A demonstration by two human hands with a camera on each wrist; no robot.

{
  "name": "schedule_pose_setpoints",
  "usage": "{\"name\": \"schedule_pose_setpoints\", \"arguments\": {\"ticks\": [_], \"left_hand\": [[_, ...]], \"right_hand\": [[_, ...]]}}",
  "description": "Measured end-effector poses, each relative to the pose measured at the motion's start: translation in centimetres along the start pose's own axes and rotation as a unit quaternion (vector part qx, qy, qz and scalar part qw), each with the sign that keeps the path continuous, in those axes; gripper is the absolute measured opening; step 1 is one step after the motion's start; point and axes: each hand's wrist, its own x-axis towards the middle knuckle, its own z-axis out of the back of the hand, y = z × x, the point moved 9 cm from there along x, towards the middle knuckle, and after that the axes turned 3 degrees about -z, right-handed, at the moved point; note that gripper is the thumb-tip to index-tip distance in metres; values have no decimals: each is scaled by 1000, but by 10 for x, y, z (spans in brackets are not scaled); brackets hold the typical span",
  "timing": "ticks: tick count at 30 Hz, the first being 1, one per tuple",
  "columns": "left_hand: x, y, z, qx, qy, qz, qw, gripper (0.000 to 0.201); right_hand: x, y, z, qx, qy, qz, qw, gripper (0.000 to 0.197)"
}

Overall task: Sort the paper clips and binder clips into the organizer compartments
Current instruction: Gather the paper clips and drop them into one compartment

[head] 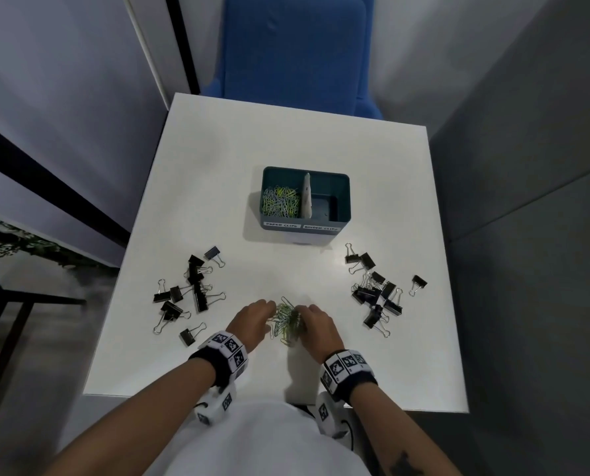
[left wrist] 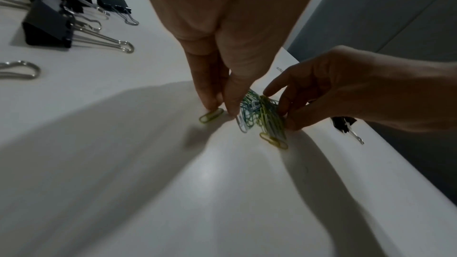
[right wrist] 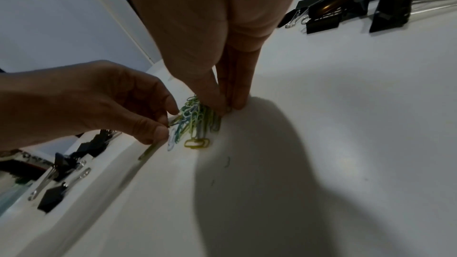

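A small heap of green, blue and white paper clips (head: 286,321) (left wrist: 259,116) (right wrist: 195,122) lies near the front of the white table (head: 286,139). My left hand (head: 269,309) (left wrist: 220,105) (right wrist: 165,124) pinches the heap's left side. My right hand (head: 305,312) (right wrist: 227,106) (left wrist: 284,108) grips its right side, fingertips down on the table. One green clip (left wrist: 211,115) lies loose by my left fingertips. The teal organizer (head: 345,201) stands mid-table; its left compartment, labelled paper clips, holds paper clips (head: 281,201), and its right one looks bare. Black binder clips lie in a left cluster (head: 194,290) (left wrist: 49,26) and a right cluster (head: 376,290) (right wrist: 346,7).
A blue chair (head: 297,46) stands beyond the table's far edge. Grey partition walls close in on both sides. A pale divider (head: 307,194) splits the organizer. The table's front edge runs just behind my wrists.
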Motion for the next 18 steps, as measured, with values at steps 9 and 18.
{"name": "schedule_pose_setpoints", "arguments": {"ticks": [9,18], "left_hand": [[-17,21,-1,7,35,28,999,52],[3,-8,7,-50,1,4,999,36]], "right_hand": [[-5,-9,-10,-46,24,-10,999,84],[7,3,-6,-5,-8,-9,1000,57]]}}
